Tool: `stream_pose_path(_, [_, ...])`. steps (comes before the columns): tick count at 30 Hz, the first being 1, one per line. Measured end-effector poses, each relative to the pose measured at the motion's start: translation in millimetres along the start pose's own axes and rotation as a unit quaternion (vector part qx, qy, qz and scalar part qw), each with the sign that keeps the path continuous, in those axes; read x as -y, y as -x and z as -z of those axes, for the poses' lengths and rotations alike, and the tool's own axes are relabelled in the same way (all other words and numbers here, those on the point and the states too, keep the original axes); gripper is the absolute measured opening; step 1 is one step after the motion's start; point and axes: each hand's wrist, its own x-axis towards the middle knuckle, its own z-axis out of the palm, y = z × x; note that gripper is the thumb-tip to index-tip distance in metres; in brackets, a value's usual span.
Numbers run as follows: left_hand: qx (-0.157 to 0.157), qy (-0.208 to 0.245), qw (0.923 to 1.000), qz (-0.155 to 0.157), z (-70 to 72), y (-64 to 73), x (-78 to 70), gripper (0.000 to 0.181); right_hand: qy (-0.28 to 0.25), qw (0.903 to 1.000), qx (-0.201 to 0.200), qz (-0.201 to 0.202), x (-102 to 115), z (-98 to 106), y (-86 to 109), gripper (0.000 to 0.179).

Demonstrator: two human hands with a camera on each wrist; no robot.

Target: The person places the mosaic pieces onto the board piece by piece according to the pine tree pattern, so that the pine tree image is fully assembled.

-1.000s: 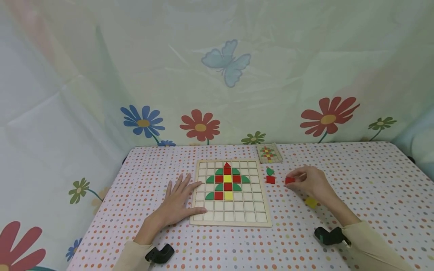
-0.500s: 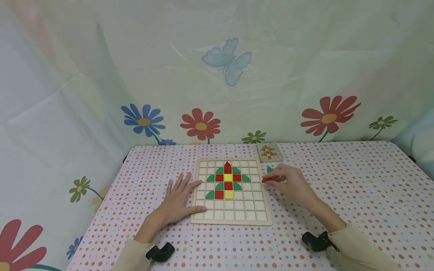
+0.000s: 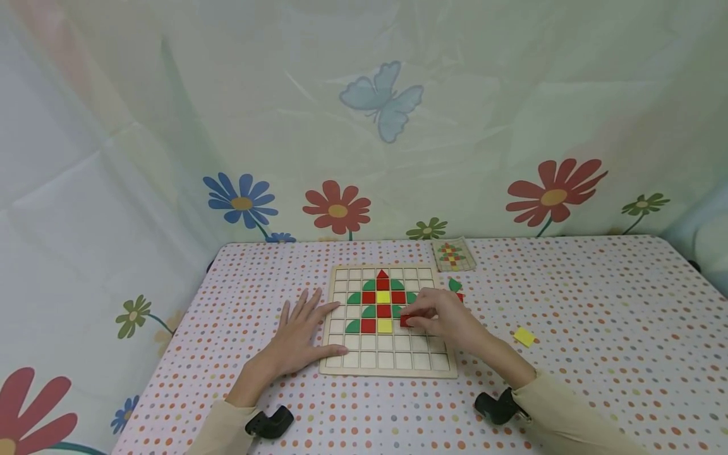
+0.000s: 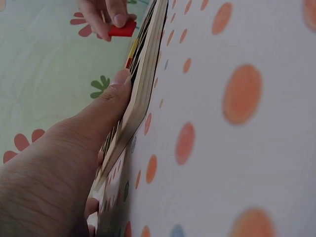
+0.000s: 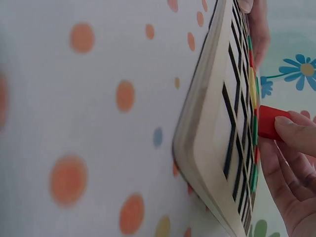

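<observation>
A wooden grid board (image 3: 392, 361) lies on the dotted table, with red, yellow and green tiles set in a tree shape. My left hand (image 3: 301, 333) rests spread at the board's left edge, its thumb (image 4: 111, 101) lying over the frame. Between thumb and fingers, my right hand (image 3: 449, 317) pinches a red square tile (image 5: 269, 122) over the board's right half, just right of the yellow tile (image 3: 385, 325) in the lower row. In the head view this hand covers some cells and part of the green pieces there.
Right of the board lie a green leaf-shaped tile (image 3: 455, 285), a partly hidden red tile (image 3: 460, 297) and a yellow tile (image 3: 524, 337). A small pattern card (image 3: 453, 254) showing a similar tree sits behind the board's right corner. A flowered curtain hangs behind the table.
My right hand has carried the red square tile leftward from the table beside the board to above the board's cells. My left hand has stayed in place.
</observation>
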Motion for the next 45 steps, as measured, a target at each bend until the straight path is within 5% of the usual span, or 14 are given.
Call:
stream_pose_path(7, [0.000,-0.001,1.0000,-0.002,-1.5,0.1,-0.4,0.091,-0.033,0.9991,0.025,-0.012,-3,-8,-5.5,0.015])
stream_pose_path(28, [-0.007,0.001,1.0000,0.000,-0.5,1.6,-1.9,0.088,0.005,0.9989,0.026,-0.039,4,-13,-10.2,0.018])
stream_pose_path(45, [-0.005,-0.003,1.0000,0.001,-0.8,0.0,-0.3,0.089,0.115,0.9928,0.015,-0.028,17,-20,-12.9,0.018])
